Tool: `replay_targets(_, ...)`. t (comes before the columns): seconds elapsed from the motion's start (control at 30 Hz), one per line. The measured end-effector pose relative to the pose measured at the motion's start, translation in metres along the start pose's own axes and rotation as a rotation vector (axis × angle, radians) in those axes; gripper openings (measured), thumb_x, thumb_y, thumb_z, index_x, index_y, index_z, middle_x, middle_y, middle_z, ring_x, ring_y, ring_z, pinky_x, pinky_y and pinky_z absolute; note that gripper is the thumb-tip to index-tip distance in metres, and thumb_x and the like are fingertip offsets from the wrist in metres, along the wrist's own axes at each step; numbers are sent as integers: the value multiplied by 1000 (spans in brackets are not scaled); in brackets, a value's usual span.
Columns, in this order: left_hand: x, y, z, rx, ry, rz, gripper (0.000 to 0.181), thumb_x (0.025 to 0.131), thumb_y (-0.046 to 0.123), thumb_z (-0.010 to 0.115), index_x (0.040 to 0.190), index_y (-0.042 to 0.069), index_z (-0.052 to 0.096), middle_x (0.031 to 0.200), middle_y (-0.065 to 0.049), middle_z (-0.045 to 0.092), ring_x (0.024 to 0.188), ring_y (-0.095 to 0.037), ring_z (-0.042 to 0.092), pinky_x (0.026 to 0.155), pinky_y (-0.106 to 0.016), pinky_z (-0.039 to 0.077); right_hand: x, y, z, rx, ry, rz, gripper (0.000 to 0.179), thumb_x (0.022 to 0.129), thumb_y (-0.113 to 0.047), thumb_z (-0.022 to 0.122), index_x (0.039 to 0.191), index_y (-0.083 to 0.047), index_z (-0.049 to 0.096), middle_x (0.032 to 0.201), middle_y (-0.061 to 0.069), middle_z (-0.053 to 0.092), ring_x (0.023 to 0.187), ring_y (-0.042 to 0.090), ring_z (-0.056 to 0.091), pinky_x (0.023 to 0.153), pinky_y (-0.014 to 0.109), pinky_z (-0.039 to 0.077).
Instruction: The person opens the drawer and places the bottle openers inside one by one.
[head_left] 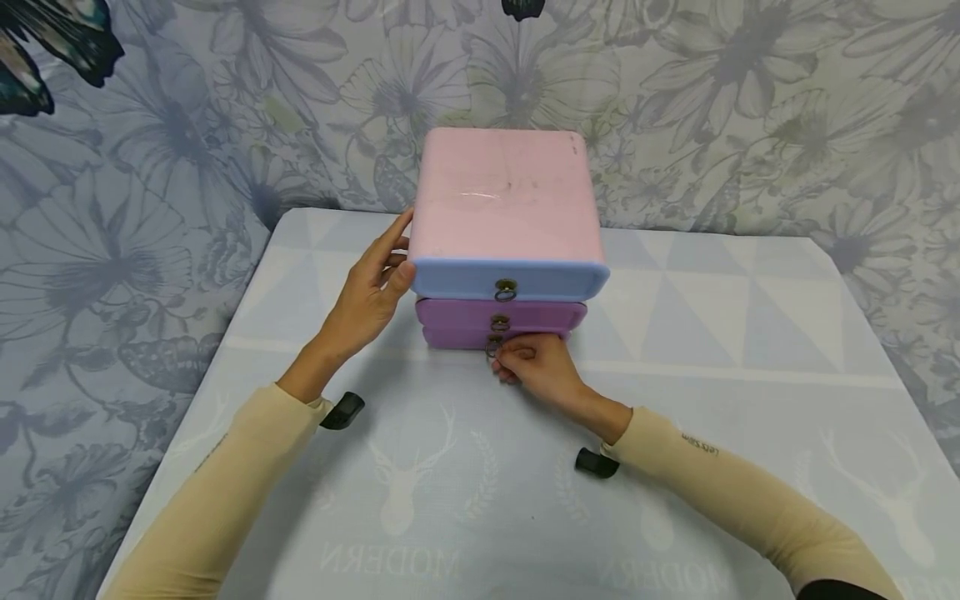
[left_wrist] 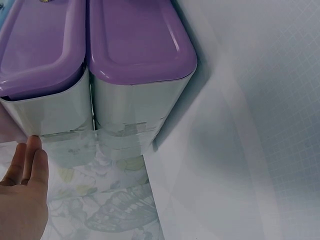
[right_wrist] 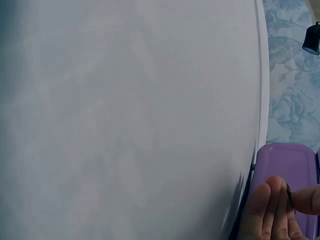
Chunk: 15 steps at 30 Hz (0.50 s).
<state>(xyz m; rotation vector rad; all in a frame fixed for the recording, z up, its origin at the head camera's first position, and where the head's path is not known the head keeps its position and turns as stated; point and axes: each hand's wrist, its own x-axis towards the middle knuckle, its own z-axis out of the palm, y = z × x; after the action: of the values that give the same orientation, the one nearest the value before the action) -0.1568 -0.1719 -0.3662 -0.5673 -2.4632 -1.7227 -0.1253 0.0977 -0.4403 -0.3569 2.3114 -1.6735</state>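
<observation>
A small drawer unit with a pink top [head_left: 510, 200] stands on the table near the back wall. Its top drawer front [head_left: 457, 279] is blue, and below it are two purple ones, the middle drawer [head_left: 457, 313] and the bottom drawer [head_left: 453, 339]. Each front bears a brass ring pull. My right hand [head_left: 542, 367] pinches the bottom ring pull [right_wrist: 289, 194] between thumb and fingers. Against the unit's left side my left hand [head_left: 366, 296] rests with straight fingers. In the left wrist view, its fingertips [left_wrist: 34, 142] are at the side wall, beside the upper drawers.
A pale patterned cover [head_left: 712, 333] lies over the table. Floral wallpaper [head_left: 720, 100] rises right behind the unit. Dark cameras, such as the left wrist camera [head_left: 342, 411], sit at both wrists.
</observation>
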Motion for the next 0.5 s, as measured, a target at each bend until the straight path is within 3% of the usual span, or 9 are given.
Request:
replay_targets(0.2, -1, -1, 0, 9, -3, 4, 75, 92, 72, 47, 157, 44, 23, 144, -8, 45, 123, -25, 51, 107, -48, 39, -4, 3, -1, -47, 17, -17, 21, 98, -6, 60, 102, 10, 74, 89, 21, 75, 74, 25, 73, 68, 32, 60)
replay_targets(0.4, -9, -8, 0, 17, -27, 4, 77, 96, 44, 67, 158, 41, 22, 148, -5, 42, 132, -23, 46, 115, -44, 35, -13, 0, -7, -88, 39, 21, 24, 100, -14, 62, 106, 5, 75, 91, 15, 77, 76, 24, 74, 69, 32, 59)
replay_targets(0.5, -13, -12, -3, 54, -28, 4, 73, 99, 38, 65, 158, 40, 23, 150, -5, 43, 134, -23, 46, 115, -45, 35, -20, -1, -13, -97, 36, 11, 26, 100, -17, 62, 107, 4, 74, 93, 14, 77, 79, 25, 75, 70, 32, 59)
